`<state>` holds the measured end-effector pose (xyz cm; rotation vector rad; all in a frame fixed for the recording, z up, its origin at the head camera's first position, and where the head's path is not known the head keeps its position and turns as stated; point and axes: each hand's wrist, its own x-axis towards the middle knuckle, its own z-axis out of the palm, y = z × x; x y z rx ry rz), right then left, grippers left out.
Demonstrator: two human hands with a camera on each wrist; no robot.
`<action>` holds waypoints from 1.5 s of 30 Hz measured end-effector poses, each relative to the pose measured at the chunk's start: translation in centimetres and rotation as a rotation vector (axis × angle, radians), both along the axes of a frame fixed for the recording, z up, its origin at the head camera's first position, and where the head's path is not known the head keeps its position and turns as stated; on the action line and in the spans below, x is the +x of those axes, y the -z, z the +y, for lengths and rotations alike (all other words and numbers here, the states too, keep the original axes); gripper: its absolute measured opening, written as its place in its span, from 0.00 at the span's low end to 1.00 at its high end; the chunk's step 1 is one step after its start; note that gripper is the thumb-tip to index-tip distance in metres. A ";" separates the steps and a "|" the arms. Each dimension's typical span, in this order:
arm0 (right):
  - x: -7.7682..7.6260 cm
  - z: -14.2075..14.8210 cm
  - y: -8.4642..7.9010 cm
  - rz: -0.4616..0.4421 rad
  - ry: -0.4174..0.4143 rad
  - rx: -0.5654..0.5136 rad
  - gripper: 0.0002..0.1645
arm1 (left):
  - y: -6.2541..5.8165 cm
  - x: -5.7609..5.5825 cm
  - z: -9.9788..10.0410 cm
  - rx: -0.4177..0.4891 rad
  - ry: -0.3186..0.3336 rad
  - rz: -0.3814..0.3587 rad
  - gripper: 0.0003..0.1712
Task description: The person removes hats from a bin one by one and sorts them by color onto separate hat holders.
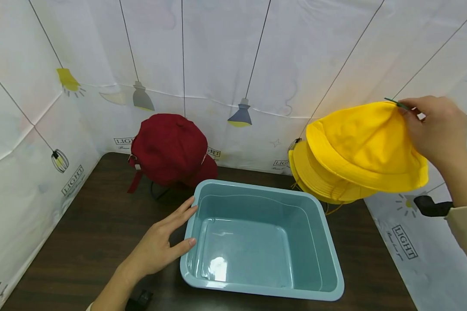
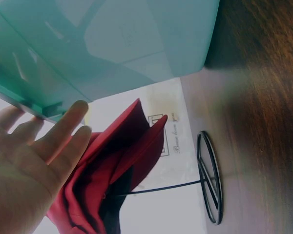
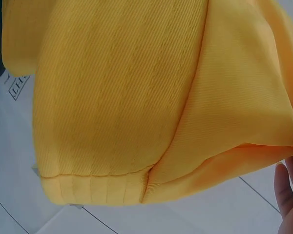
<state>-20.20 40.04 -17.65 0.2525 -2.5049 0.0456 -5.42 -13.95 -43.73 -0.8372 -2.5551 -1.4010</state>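
A yellow bucket hat (image 1: 358, 142) hangs tilted from my right hand (image 1: 441, 125), which pinches the tip of its crown beside a small green tab (image 1: 397, 103). Its stitched brim (image 3: 112, 97) fills much of the right wrist view. Under and behind it in the head view is a second yellow hat (image 1: 307, 170), partly hidden, with thin cords below. At the left rim of a light blue plastic basin (image 1: 257, 291), my left hand (image 1: 159, 244) rests with fingers spread and fairly straight. The basin has nothing in it.
Behind the basin, to the left, a dark red cap (image 1: 171, 147) sits on a thin black wire stand (image 2: 212, 180). A printed white cloth (image 1: 218, 56) lines the back and sides of the dark wooden table (image 1: 70, 250).
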 end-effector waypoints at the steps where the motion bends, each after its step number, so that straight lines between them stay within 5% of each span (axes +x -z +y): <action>1: -0.1 0.1 0.2 -0.005 -0.001 -0.001 0.15 | 0.0 0.0 0.0 -0.002 0.000 0.000 0.41; 38: -1.3 0.0 4.5 -0.145 -0.070 -0.079 0.15 | 0.1 0.0 0.0 -0.006 -0.016 -0.022 0.41; 45: -1.1 1.1 5.9 -0.099 -0.113 -0.104 0.14 | 0.1 0.0 0.1 0.001 -0.011 -0.020 0.41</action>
